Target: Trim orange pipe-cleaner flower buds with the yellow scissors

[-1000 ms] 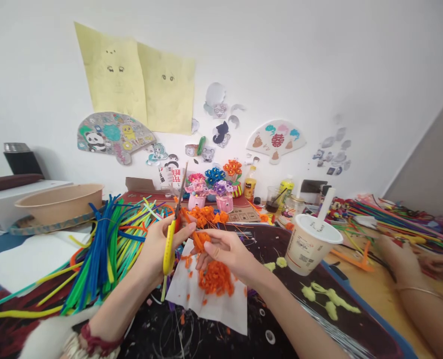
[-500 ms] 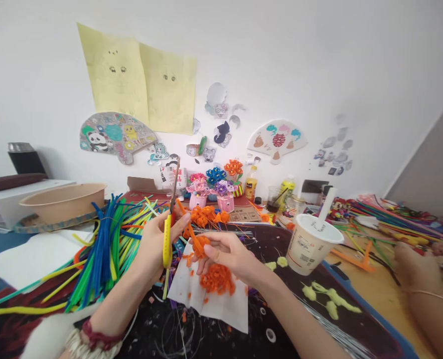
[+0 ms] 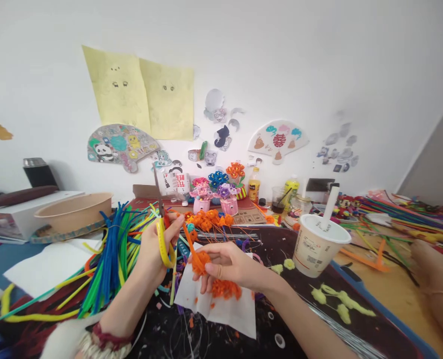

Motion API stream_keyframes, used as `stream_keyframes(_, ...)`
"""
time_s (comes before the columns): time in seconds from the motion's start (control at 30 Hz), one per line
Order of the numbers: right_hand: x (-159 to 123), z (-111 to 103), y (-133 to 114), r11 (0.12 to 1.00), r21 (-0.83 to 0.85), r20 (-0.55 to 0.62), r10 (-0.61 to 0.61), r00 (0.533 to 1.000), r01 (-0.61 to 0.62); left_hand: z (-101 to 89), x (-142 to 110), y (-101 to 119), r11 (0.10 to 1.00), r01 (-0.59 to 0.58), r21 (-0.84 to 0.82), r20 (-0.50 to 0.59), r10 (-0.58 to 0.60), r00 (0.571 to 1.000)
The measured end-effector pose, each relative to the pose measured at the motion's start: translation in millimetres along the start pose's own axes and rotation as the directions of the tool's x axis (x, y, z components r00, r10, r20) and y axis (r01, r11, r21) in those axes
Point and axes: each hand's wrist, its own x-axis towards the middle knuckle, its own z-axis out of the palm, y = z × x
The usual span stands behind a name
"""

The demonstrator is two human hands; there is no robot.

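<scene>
My left hand [image 3: 154,252] is closed around scissors [image 3: 161,238] with a yellow handle, the blades pointing up and away. Its thumb and fingertips are beside the upper end of an orange pipe-cleaner strand; whether they pinch it I cannot tell. My right hand [image 3: 234,267] pinches a coiled orange pipe-cleaner piece [image 3: 200,261], from which the strand rises toward the left hand. Below it, a pile of orange fuzzy clippings [image 3: 226,290] lies on a white paper sheet [image 3: 239,319], partly hidden by the right hand.
Blue and green pipe cleaners [image 3: 109,259] lie bundled at left, near a tan bowl [image 3: 73,209]. Orange pipe-cleaner flowers [image 3: 210,219] and small flower pots [image 3: 228,205] stand behind. A lidded cup [image 3: 314,254] with a straw is at right. Another person's hand [image 3: 426,259] rests at far right.
The view has shifted, so most things sit slightly lower and to the right. In my left hand the scissors have turned, showing more of the yellow loop. The right hand still holds the orange coil.
</scene>
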Motion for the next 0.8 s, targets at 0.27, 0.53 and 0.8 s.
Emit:
stream_keyframes(0.27,1,-3,8,0.995,0.083,0.001,0.052,0.999,-0.052,1.0,-2,-1,0.998,-0.014,0.067,0.003,0.014,1.0)
stream_keyframes(0.53,6,-3,5,0.989,0.143,-0.308,0.005,0.951,0.041,-9.4,4,2,0.897,0.101,0.43,0.132,-0.173,0.976)
stream_keyframes(0.8,9,-17,5,0.986,0.099,-0.548,-0.06,0.835,0.136,-11.2,8,-1,0.541,-0.133,0.83,0.095,0.098,0.991)
